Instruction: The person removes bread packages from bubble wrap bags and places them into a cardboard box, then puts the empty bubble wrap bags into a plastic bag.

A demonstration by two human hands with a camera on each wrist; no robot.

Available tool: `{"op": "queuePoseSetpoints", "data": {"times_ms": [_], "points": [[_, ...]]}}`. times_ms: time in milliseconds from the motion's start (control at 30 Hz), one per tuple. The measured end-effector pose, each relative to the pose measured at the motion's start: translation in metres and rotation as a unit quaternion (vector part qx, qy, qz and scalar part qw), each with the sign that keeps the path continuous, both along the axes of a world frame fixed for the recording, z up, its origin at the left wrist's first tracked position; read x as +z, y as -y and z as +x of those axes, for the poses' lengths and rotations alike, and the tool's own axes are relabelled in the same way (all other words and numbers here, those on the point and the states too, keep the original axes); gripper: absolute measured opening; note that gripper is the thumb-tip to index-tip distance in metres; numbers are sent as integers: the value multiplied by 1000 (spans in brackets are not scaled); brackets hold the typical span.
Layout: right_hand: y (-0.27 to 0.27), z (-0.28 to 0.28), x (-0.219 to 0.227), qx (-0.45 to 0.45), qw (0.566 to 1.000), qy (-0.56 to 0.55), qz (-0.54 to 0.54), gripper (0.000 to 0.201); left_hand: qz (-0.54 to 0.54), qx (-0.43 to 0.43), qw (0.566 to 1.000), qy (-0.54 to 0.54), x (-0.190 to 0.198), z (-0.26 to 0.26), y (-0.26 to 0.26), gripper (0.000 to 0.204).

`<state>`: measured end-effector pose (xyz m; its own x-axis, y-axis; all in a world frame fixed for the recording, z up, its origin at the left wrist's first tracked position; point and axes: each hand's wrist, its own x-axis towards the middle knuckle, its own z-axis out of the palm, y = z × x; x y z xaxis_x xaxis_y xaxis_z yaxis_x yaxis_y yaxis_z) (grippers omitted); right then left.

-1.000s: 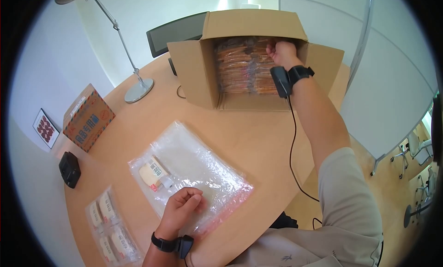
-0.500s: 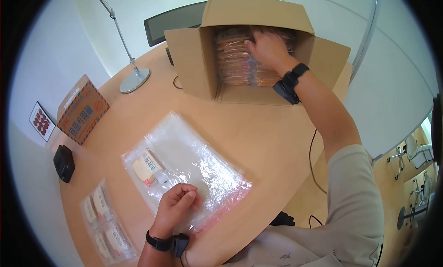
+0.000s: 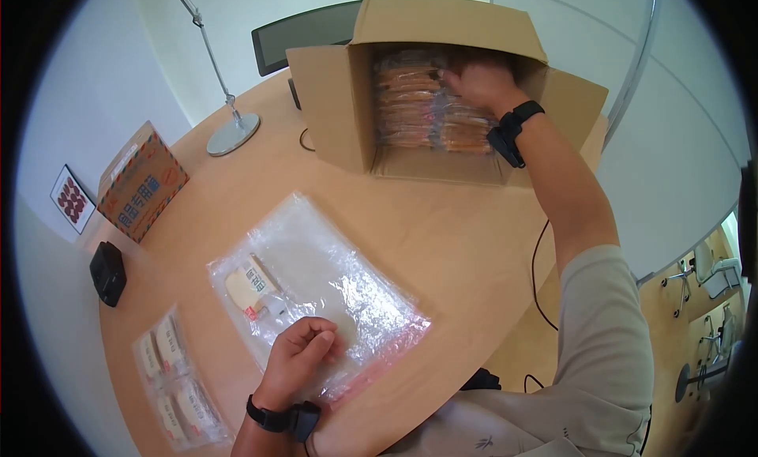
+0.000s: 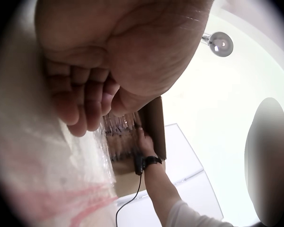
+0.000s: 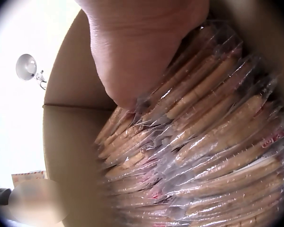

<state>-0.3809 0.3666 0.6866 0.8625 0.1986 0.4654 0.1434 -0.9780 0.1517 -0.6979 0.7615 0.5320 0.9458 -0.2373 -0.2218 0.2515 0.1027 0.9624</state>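
Note:
My right hand (image 3: 485, 86) reaches into an open cardboard box (image 3: 446, 21) lying on its side, over the top of stacked clear-wrapped brown packets (image 3: 407, 101). In the right wrist view its thumb side lies against the packets (image 5: 203, 151); the other fingers are hidden, so I cannot tell whether they grip one. My left hand (image 3: 298, 353) hangs loosely curled and empty by the lower edge of a flat stack of clear plastic bags (image 3: 316, 248). A small pale packet with printed label (image 3: 251, 283) lies on the bags' left part.
At the lower left lies a clear sleeve of several labelled packets (image 3: 170, 346). A printed carton (image 3: 142, 188), a black device (image 3: 108, 274) and a lamp base (image 3: 234, 135) line the table's far left. Behind the box stands a monitor (image 3: 304, 37). A cable (image 3: 541, 275) trails from the right wrist.
My right hand has shifted from the box's right side to over the packets' top, first leftward, then slightly back right and deeper. The left hand stays loosely curled; the head view shifted slightly.

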Motion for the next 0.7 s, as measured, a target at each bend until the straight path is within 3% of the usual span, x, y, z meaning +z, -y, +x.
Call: {"op": "queuePoseSetpoints", "data": {"times_ms": [67,100,133,167,200,233,267,300,333,367,433,500,567,600,633,700], "points": [[-1,5,-4,-25,998,-42,-24,61,-10,-4,1000,-8,4,-1,-1,20],[5,15,-18,10,996,75,-57,62,-11,2,1000,-12,10,2,-1,20],[13,26,-31,51,978,186,-85,63,172,-81,975,117,29,11,2,28],[9,21,-17,3,999,-39,-5,65,349,-152,905,188,36,-8,-3,37],[2,2,-7,5,996,-84,-3,66,429,-144,852,264,43,-14,2,43],[6,8,-13,6,999,-54,-5,67,502,-138,783,340,45,-17,9,49],[-2,-3,-10,-15,999,-5,-33,56,533,-140,771,320,40,-22,10,52],[9,-4,-16,-21,994,57,-89,67,561,-143,755,308,35,-28,10,54],[11,-10,-30,106,940,290,-144,67,593,-146,737,288,28,-30,11,50],[1,-24,-37,116,941,285,-142,67,594,-144,741,278,22,-31,8,50],[-8,-59,-36,291,923,240,-68,44,611,-122,723,299,17,-30,7,42],[-39,-125,-53,342,930,114,65,44,617,-116,719,298,21,-33,4,33],[-56,-182,-75,432,901,-2,35,45,599,-130,730,300,23,-36,-4,36],[-64,-215,-87,452,883,-101,76,42,609,-124,727,292,19,-37,-8,36],[-80,-241,-87,525,814,-218,117,36,594,-101,738,305,12,-37,-10,32],[-108,-277,-94,627,693,-344,93,29,550,-37,769,323,6,-35,-14,21]]}}
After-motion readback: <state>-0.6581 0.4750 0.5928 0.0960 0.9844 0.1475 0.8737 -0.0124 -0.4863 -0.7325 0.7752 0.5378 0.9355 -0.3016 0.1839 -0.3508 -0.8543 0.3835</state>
